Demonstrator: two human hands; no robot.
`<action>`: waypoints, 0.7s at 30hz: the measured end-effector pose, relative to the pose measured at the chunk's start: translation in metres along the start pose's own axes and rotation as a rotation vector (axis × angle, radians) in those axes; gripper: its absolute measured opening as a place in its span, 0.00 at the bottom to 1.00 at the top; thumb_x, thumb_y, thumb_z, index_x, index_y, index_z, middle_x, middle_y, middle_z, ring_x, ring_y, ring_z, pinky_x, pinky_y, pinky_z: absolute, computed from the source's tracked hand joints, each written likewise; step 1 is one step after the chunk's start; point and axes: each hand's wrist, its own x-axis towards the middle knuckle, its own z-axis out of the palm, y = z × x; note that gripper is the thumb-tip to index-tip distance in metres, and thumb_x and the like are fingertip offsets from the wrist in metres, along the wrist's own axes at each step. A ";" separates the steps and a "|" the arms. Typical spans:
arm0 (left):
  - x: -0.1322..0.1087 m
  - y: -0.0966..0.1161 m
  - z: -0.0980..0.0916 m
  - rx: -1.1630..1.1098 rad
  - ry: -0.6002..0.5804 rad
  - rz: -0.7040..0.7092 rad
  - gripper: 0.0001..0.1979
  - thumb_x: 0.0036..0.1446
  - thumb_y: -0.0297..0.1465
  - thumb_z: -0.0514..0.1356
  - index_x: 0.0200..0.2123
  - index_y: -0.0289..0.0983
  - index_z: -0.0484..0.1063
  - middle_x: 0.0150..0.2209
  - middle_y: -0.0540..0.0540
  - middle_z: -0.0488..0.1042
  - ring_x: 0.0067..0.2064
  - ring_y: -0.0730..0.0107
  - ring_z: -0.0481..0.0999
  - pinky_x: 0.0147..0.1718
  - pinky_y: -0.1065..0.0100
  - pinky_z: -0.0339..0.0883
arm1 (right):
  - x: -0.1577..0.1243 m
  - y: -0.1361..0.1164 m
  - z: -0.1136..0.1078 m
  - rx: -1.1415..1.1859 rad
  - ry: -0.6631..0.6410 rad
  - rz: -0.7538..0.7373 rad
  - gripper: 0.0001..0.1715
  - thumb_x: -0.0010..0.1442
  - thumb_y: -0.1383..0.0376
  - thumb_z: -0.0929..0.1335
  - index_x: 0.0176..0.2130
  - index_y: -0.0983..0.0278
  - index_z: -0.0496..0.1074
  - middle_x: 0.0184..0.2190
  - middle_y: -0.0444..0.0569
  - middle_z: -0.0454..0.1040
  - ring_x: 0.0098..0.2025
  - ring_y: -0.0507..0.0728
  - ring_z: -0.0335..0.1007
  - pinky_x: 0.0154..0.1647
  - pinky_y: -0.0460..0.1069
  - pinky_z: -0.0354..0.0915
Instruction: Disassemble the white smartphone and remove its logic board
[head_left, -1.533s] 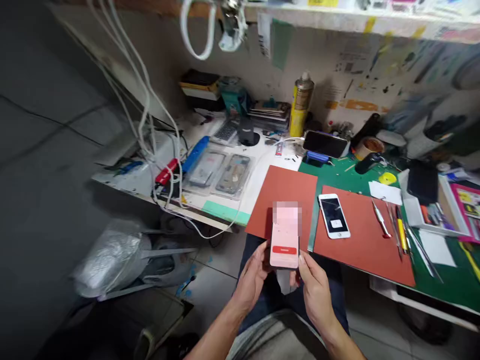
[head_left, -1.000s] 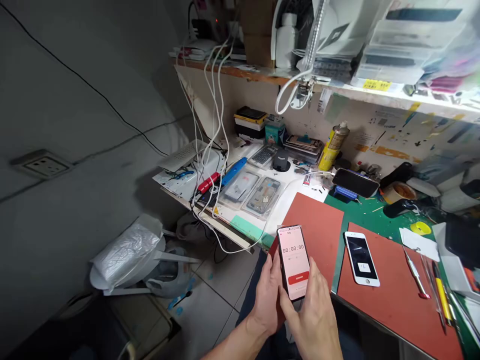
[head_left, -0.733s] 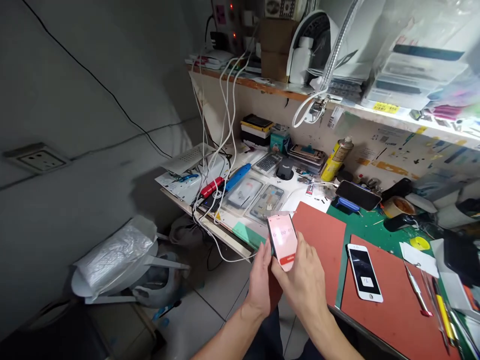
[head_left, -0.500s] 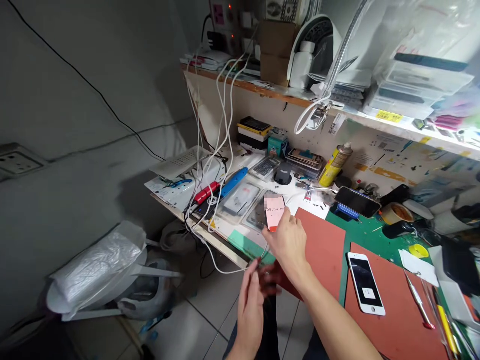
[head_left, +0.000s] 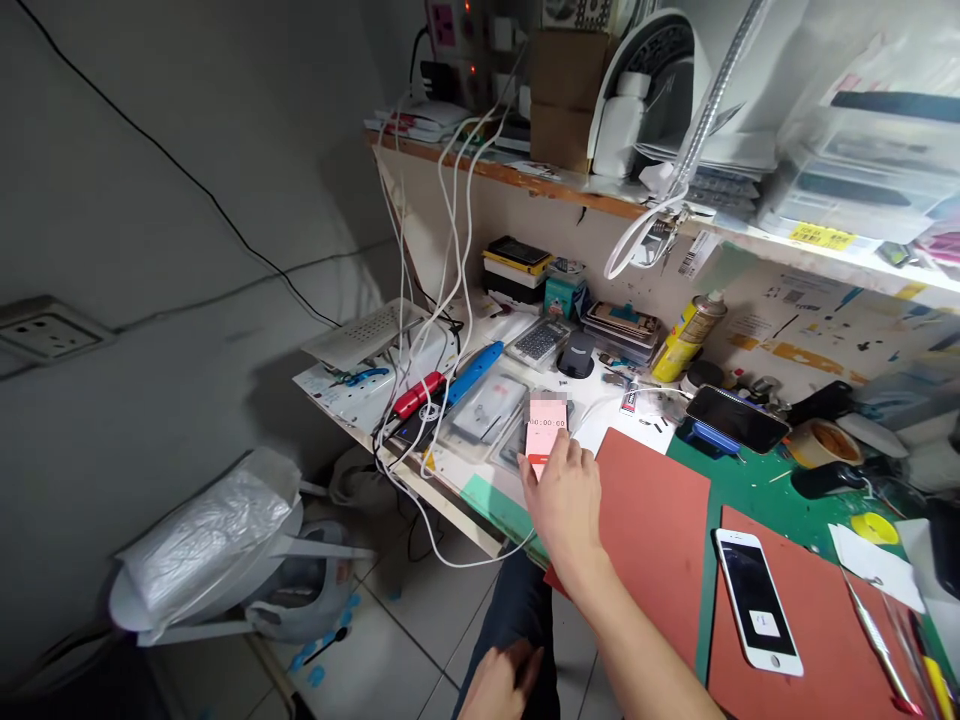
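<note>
My right hand (head_left: pixel 564 495) is closed round the lower part of a smartphone (head_left: pixel 547 432) whose pink screen shows a row of zeros and a red bar. The phone is tilted up over clear plastic trays (head_left: pixel 484 410) on the bench. Low in the picture, my left hand (head_left: pixel 499 685) is over my leg. Its fingers are loosely bent and a little apart, with nothing seen in them. A white cable (head_left: pixel 465 563) loops off the bench's front edge between the two hands. To the right, a white phone (head_left: pixel 757 600) lies on a red-brown mat (head_left: pixel 825 590).
A second red-brown mat (head_left: pixel 652 510) lies beside my right forearm. Behind are a black phone (head_left: pixel 739 418) on a stand, a yellow spray can (head_left: pixel 686 338) and a blue tool (head_left: pixel 474 373). A loaded shelf (head_left: pixel 480 165) overhangs the bench. A plastic-covered stool (head_left: pixel 217 540) stands at left.
My left hand has dropped away from the cable and the bench edge towards my leg. My right hand still holds the phone, its screen now turned more upright. The view has shifted slightly left.
</note>
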 end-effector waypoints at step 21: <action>0.002 0.173 -0.079 -0.163 0.012 0.775 0.11 0.73 0.39 0.59 0.49 0.44 0.80 0.40 0.47 0.84 0.33 0.70 0.80 0.37 0.72 0.72 | -0.170 0.249 -0.068 -0.060 0.060 0.607 0.28 0.61 0.42 0.75 0.43 0.62 0.71 0.41 0.55 0.75 0.44 0.68 0.75 0.40 0.54 0.67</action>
